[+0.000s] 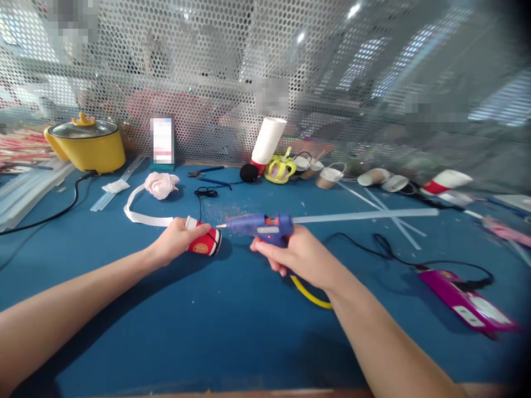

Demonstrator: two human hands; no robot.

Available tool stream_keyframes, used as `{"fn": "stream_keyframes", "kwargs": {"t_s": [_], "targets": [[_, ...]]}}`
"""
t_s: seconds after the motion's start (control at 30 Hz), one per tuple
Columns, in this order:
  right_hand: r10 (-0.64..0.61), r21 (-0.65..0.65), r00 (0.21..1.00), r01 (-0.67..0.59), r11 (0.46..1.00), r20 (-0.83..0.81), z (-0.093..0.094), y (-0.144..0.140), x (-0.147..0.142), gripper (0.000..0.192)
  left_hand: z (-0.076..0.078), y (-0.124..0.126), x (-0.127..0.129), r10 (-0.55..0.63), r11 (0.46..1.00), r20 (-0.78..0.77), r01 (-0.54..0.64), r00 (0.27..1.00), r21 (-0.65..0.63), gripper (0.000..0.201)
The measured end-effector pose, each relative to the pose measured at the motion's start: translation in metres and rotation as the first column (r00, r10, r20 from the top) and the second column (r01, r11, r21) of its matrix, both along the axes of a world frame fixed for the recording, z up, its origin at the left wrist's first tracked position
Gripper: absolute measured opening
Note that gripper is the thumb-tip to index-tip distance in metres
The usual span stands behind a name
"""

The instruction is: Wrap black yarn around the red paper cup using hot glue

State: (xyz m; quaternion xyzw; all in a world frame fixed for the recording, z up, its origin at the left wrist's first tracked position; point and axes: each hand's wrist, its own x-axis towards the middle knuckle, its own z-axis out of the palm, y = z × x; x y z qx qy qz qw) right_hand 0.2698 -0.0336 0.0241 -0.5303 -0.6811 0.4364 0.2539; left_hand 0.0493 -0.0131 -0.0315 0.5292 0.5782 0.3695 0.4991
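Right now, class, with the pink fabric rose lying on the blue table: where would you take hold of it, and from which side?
Probably take the pink fabric rose by its bunched head, coming from above. It lies flat on the blue table, with the white ribbon trailing off to its left, so the ribbon is too limp to lift by. Neither the left hand nor the right hand is near it.

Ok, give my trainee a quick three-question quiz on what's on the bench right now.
1. True or false: the right hand holds the blue glue gun.
2. The left hand holds down which item? A) pink fabric flower B) red paper cup C) yellow pot
3. Which way does the glue gun's nozzle point?

Key:
1. True.
2. B, the red paper cup, lying on its side on the blue table.
3. Toward the cup, to the person's left.
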Motion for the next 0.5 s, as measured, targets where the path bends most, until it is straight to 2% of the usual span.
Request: {"fn": "stream_keyframes", "kwargs": {"t_s": [0.1,0.33,0.5], "targets": [[-0.002,0.049,0.994,-0.004,0.999,0.109,-0.0040,-0.0052,-0.0018,0.019,-0.0012,0.0010,-0.0005,-0.010,1.000,0.001,0.010,1.000,-0.015,0.036],[0.034,0.115,0.979,-0.058,0.992,0.199,-0.0033,-0.0078,-0.0009,0.023,-0.0035,0.0008,-0.0042,-0.011,1.000,-0.082,0.009,0.997,-0.026,0.040],[0.049,0.168,0.975,-0.087,0.982,0.216,0.0016,-0.0104,-0.0031,0.024,-0.0025,0.0000,-0.0022,-0.023,0.999,-0.020,0.022,1.000,-0.026,0.038]]}}
